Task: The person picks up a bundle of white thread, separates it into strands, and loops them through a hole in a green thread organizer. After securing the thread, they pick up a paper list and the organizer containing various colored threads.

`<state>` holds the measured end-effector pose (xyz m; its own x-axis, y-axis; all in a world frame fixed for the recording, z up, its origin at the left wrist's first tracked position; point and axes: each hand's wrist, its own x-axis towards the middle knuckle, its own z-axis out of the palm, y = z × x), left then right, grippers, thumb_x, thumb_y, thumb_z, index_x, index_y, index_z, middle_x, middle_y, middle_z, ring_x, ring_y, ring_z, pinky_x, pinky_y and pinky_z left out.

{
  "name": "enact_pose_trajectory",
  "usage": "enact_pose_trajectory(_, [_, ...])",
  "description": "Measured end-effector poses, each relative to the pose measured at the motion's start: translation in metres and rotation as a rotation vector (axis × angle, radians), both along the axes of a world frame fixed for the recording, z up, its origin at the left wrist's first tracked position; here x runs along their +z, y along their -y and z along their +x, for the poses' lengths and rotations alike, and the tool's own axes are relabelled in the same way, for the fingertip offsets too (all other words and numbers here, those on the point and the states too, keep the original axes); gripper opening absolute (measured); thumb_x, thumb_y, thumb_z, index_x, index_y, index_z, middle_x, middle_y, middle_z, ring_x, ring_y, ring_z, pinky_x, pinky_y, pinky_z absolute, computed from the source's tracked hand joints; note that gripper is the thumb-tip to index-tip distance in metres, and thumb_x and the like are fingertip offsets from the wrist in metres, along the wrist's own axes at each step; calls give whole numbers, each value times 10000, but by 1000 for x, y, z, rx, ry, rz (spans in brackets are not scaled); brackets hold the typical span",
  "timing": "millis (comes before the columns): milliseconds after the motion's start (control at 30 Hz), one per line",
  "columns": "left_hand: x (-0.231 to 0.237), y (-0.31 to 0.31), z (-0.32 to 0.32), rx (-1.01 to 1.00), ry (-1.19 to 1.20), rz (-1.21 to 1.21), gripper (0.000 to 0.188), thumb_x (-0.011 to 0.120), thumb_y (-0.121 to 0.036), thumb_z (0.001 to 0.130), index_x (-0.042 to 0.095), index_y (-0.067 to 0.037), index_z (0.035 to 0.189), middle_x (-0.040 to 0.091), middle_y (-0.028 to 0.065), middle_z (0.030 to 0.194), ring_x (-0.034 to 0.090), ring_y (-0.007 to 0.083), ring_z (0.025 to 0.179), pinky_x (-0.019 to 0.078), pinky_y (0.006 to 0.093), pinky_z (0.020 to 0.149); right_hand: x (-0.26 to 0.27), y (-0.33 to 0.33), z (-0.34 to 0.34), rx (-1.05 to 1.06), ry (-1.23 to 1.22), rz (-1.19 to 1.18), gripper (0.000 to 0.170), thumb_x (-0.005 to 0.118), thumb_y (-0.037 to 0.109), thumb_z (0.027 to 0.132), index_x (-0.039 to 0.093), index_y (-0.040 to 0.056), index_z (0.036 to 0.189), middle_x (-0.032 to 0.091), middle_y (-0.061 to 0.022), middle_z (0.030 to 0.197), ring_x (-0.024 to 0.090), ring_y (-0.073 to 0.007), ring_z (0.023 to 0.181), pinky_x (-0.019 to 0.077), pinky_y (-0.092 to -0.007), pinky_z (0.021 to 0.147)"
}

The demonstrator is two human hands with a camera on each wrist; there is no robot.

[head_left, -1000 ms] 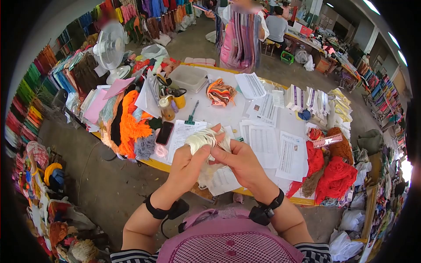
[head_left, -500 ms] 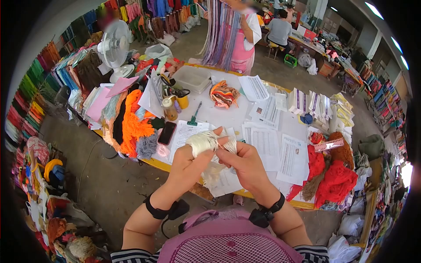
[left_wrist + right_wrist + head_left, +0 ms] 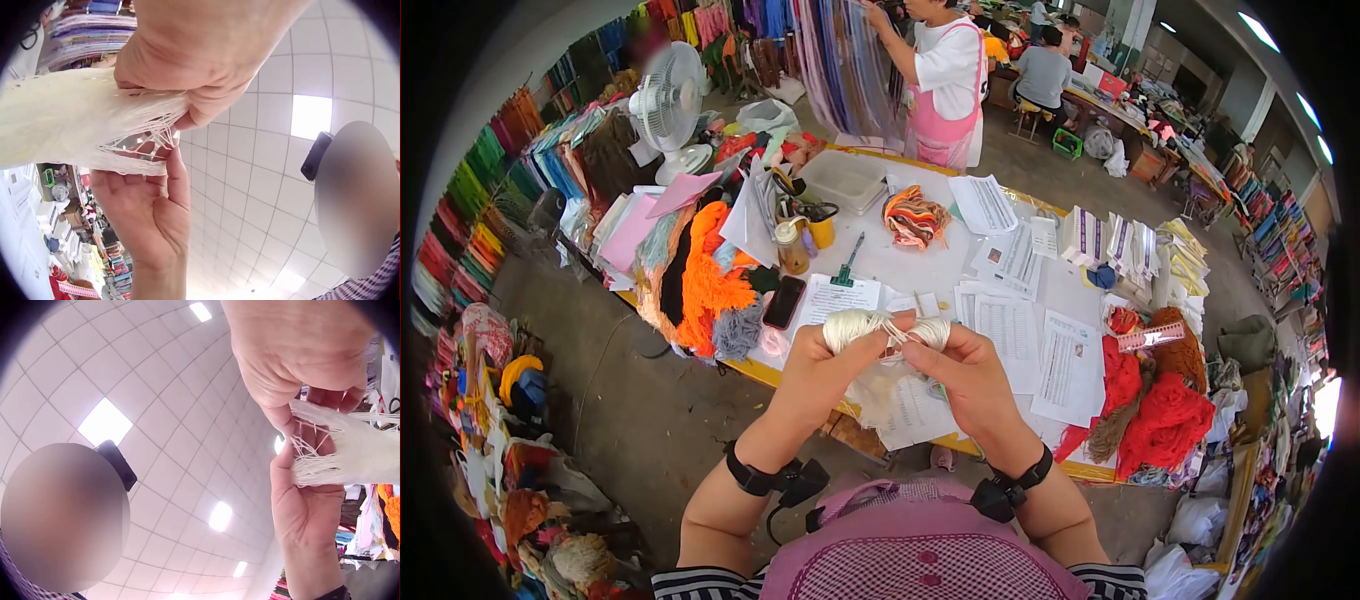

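Both hands hold a hank of cream yarn (image 3: 855, 328) above the table's near edge. The left hand (image 3: 818, 368) grips its left part, thumb on top; in the left wrist view this hand (image 3: 194, 53) covers the upper strands. The right hand (image 3: 968, 372) grips the right part, its thumb close to the left thumb. Loose strands spread between the thumbs, seen in the right wrist view beside the right hand (image 3: 300, 356). The rest of the cream yarn (image 3: 56, 119) hangs down from the hands. Fingers behind the hank are partly hidden.
The white table (image 3: 900, 270) bears printed sheets (image 3: 1068, 365), a phone (image 3: 784, 303), a green clip (image 3: 843, 275), a multicoloured hank (image 3: 915, 217), orange yarn (image 3: 705, 290) and red yarn (image 3: 1168, 420). A fan (image 3: 668, 97) stands back left. A person (image 3: 945, 85) with long strands stands beyond.
The hands have shifted slightly and the strands between the thumbs lie differently, the hank's two sides now level. The person beyond the table has moved left with the hanging strands.
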<state>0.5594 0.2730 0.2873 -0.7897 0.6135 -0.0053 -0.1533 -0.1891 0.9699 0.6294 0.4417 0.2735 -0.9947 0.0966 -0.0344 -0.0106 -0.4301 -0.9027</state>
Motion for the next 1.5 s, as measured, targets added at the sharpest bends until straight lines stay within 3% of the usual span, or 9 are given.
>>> enact_pose_trajectory(400, [-1,-4,5,56,-22,85,225,632,-65,886,692,27,1083,649,154,1194,623,172,1038,483,297,903,2,0,1,21,-44,-28,214,692,73,874,685,-8,1072,637,-27,1165,606,-109,977,479,-267,854])
enact_pose_trajectory(633, [1,-5,6,66,27,106,219,628,-74,888,692,41,1063,667,138,1157,638,165,1006,501,302,876,-6,-5,1,18,27,-49,196,665,86,884,672,-29,1042,658,-90,1092,604,-123,1001,485,-288,870])
enact_pose_trajectory(700, [-5,-2,0,60,42,53,345,516,-228,984,645,47,1147,652,133,1184,631,180,1046,518,315,858,-10,-10,-5,127,-42,-508,208,621,150,918,654,-37,1003,665,-75,967,607,-121,945,479,-293,839])
enact_pose_trajectory(833, [6,-9,5,30,251,198,667,262,-514,1028,539,32,1294,603,119,1238,581,151,1090,501,265,846,-11,-9,-10,132,-3,-376,268,607,237,932,644,-25,979,644,-38,877,586,-107,851,457,-284,767])
enact_pose_trajectory(900, [1,-8,6,-7,203,156,647,263,-488,1036,537,38,1294,605,118,1226,581,154,1076,486,264,861,-2,1,-9,107,90,46,267,665,239,895,658,-8,996,631,-9,840,547,-80,771,420,-264,690])
enact_pose_trajectory(1067, [-10,-1,0,-15,94,-8,539,313,-377,1048,547,43,1293,623,99,1175,581,150,1035,452,264,902,6,3,-6,70,127,25,230,688,116,862,662,-19,1046,618,18,817,507,-51,689,427,-222,673])
enact_pose_trajectory(1133, [4,-3,4,12,-413,-152,446,379,-279,1027,581,49,1251,649,74,1128,586,133,1011,445,269,917,5,2,-6,47,120,-14,245,701,108,850,668,-20,1056,612,23,800,475,-39,661,393,-214,630])
enact_pose_trajectory(1333, [0,4,-1,6,28,11,364,442,-205,986,629,39,1180,644,89,1151,582,140,1013,458,291,903,6,-2,-3,75,109,-61,211,699,158,867,684,21,1026,661,30,893,528,-19,752,388,-182,645])
enact_pose_trajectory(1500, [3,-3,7,71,-326,-100,308,496,-132,942,647,28,1157,656,85,1112,585,105,991,479,262,844,-3,1,-8,63,71,78,215,693,112,868,678,1,1052,670,4,937,583,-36,816,468,-209,706])
